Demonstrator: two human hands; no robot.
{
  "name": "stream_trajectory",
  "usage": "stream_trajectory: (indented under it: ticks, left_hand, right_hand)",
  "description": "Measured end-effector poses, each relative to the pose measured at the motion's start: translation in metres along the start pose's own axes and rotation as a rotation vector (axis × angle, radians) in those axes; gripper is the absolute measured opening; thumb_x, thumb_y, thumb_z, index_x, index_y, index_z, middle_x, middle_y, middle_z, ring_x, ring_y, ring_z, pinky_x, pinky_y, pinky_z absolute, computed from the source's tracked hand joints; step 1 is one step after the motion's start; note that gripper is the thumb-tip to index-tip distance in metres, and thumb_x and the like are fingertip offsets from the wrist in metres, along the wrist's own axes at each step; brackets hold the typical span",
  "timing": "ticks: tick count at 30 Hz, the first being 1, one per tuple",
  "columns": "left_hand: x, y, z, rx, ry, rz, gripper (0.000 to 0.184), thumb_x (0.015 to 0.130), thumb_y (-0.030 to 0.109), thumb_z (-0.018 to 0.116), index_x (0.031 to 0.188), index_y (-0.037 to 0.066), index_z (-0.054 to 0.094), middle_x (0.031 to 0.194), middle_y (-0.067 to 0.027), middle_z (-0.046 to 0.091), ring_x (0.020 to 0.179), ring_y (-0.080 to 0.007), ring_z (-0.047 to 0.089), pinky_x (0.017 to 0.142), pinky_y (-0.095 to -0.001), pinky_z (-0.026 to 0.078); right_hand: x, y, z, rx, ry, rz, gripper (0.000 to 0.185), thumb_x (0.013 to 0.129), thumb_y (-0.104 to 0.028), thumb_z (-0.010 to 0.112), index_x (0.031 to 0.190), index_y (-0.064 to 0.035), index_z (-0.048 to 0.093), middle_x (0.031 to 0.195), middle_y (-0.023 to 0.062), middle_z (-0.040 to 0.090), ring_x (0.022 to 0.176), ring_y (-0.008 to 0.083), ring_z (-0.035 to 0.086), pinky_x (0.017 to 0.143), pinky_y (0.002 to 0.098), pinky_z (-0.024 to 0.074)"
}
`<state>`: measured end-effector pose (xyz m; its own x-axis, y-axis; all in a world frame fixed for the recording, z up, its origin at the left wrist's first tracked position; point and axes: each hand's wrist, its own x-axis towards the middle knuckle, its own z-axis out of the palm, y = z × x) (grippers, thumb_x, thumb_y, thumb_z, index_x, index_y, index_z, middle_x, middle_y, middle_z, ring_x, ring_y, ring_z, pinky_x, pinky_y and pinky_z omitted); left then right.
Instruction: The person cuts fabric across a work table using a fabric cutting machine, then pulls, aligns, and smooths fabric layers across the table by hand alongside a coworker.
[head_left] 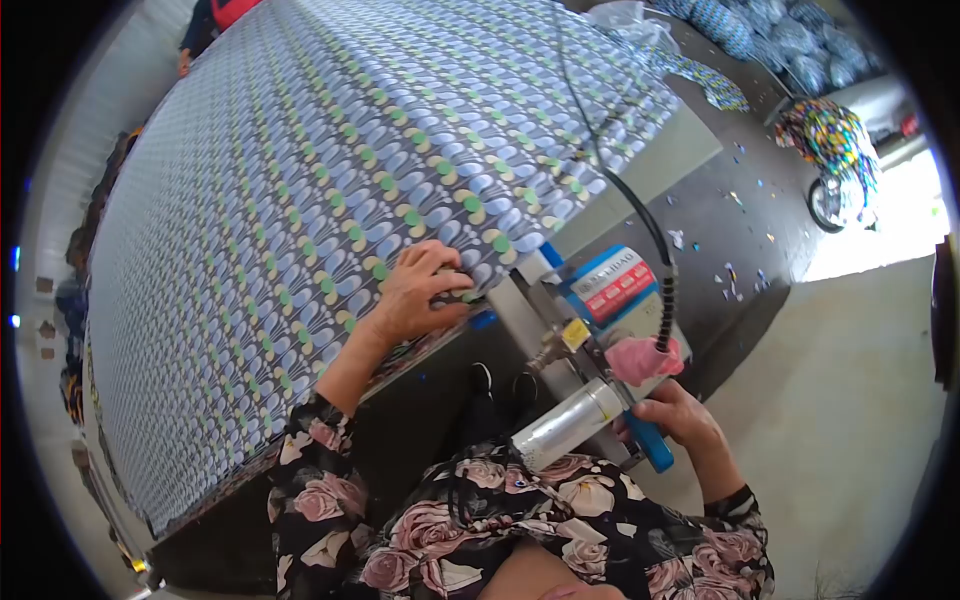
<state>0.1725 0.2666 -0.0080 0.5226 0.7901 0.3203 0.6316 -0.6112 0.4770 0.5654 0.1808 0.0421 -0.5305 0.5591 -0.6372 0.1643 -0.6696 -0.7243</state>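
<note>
Patterned fabric [330, 180] in blue, grey and green lies spread over a large table. My left hand [418, 292] rests on it near the front edge, fingers spread, just left of a metal machine [565, 340] with blue parts and a red and white label. The machine stands at the fabric's right corner. My right hand [680, 412] is wrapped round the machine's blue handle [652, 442], its fingers partly hidden. A pink cloth [640, 358] is bunched on the machine beside a silver cylinder [567, 425].
A black cable [640, 205] runs from above down to the machine. Another person's hand [184, 64] is at the table's far left. Plastic-wrapped bundles [790, 45] lie at the back right. Scraps [735, 275] litter the floor near a wheel [826, 204] and a multicoloured cloth heap [830, 135].
</note>
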Motion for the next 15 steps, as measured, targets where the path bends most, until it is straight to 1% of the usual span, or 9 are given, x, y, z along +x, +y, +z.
stream_trajectory:
  ticks: [1, 2, 4, 5, 8, 9, 12, 14, 15]
  left_hand:
    - [0.0, 0.0, 0.002, 0.027, 0.012, -0.007, 0.03, 0.064, 0.021, 0.073, 0.092, 0.014, 0.065, 0.104, -0.0048, 0.053, 0.108, -0.0278, 0.047, 0.092, -0.0408, 0.035]
    - [0.001, 0.0, 0.002, 0.031, 0.016, -0.003, 0.03, 0.063, 0.02, 0.073, 0.091, 0.014, 0.066, 0.104, -0.0048, 0.053, 0.108, -0.0281, 0.047, 0.092, -0.0405, 0.035]
    - [0.002, 0.001, 0.002, 0.02, 0.013, 0.003, 0.03, 0.063, 0.02, 0.073, 0.091, 0.014, 0.066, 0.103, -0.0047, 0.053, 0.108, -0.0282, 0.047, 0.092, -0.0403, 0.035]
    - [0.002, 0.001, 0.002, 0.027, 0.015, -0.012, 0.03, 0.062, 0.02, 0.073, 0.091, 0.014, 0.066, 0.103, -0.0047, 0.053, 0.108, -0.0284, 0.047, 0.092, -0.0402, 0.035]
    - [0.003, 0.003, 0.002, 0.014, 0.019, -0.009, 0.03, 0.062, 0.019, 0.073, 0.091, 0.014, 0.066, 0.103, -0.0044, 0.053, 0.107, -0.0285, 0.048, 0.092, -0.0398, 0.035]
    - [0.003, 0.004, 0.003, 0.023, 0.032, -0.015, 0.03, 0.062, 0.019, 0.073, 0.091, 0.014, 0.066, 0.103, -0.0043, 0.053, 0.106, -0.0284, 0.048, 0.092, -0.0398, 0.035]
    - [0.003, 0.003, 0.003, 0.023, 0.035, -0.002, 0.03, 0.062, 0.019, 0.073, 0.09, 0.014, 0.066, 0.102, -0.0044, 0.053, 0.106, -0.0282, 0.048, 0.091, -0.0399, 0.036]
    - [0.002, 0.002, 0.001, 0.039, 0.049, -0.021, 0.029, 0.062, 0.019, 0.073, 0.09, 0.014, 0.066, 0.102, -0.0044, 0.053, 0.106, -0.028, 0.048, 0.091, -0.0401, 0.036]
    - [0.001, 0.001, 0.002, 0.037, 0.041, -0.009, 0.03, 0.062, 0.019, 0.073, 0.09, 0.015, 0.065, 0.102, -0.0043, 0.053, 0.106, -0.0279, 0.048, 0.091, -0.0402, 0.036]
  right_hand:
    - [-0.001, 0.003, 0.0, 0.015, 0.021, 0.02, 0.039, 0.085, -0.029, 0.062, 0.093, 0.0085, 0.061, 0.087, 0.0153, 0.065, 0.074, 0.0222, 0.066, 0.069, 0.0325, 0.0534]
    - [-0.003, 0.002, 0.002, 0.025, 0.045, 0.023, 0.039, 0.085, -0.029, 0.062, 0.093, 0.0085, 0.061, 0.087, 0.0153, 0.065, 0.074, 0.0222, 0.066, 0.069, 0.0325, 0.0534]
    - [-0.004, 0.0, 0.005, 0.038, 0.037, 0.021, 0.036, 0.085, -0.023, 0.061, 0.102, 0.0077, 0.057, 0.091, 0.0153, 0.065, 0.076, 0.0225, 0.066, 0.07, 0.0328, 0.053]
    - [-0.004, -0.001, 0.009, 0.047, 0.054, 0.025, 0.036, 0.085, -0.023, 0.061, 0.102, 0.0077, 0.057, 0.091, 0.0153, 0.065, 0.076, 0.0225, 0.066, 0.07, 0.0328, 0.053]
    - [-0.004, -0.001, 0.023, 0.16, 0.157, -0.067, 0.041, 0.087, -0.021, 0.058, 0.116, 0.0051, 0.048, 0.088, 0.0147, 0.064, 0.074, 0.0224, 0.065, 0.07, 0.0319, 0.0521]
    - [-0.008, -0.003, 0.025, 0.159, 0.166, -0.068, 0.041, 0.087, -0.021, 0.058, 0.116, 0.0051, 0.048, 0.088, 0.0147, 0.064, 0.074, 0.0224, 0.065, 0.07, 0.0319, 0.0521]
    - [-0.019, -0.001, 0.025, 0.175, 0.204, -0.113, 0.046, 0.086, -0.026, 0.06, 0.117, 0.005, 0.046, 0.083, 0.0153, 0.064, 0.07, 0.0206, 0.064, 0.065, 0.0306, 0.0516]
    - [-0.032, 0.016, 0.007, 0.186, -0.158, -0.003, 0.053, 0.084, -0.034, 0.063, 0.118, 0.0036, 0.046, 0.077, 0.0143, 0.063, 0.064, 0.0183, 0.062, 0.058, 0.0283, 0.05]
    - [-0.033, 0.005, 0.019, 0.155, -0.052, 0.07, 0.057, 0.081, -0.039, 0.064, 0.116, 0.0031, 0.048, 0.07, 0.0124, 0.062, 0.058, 0.0162, 0.059, 0.052, 0.0259, 0.0473]
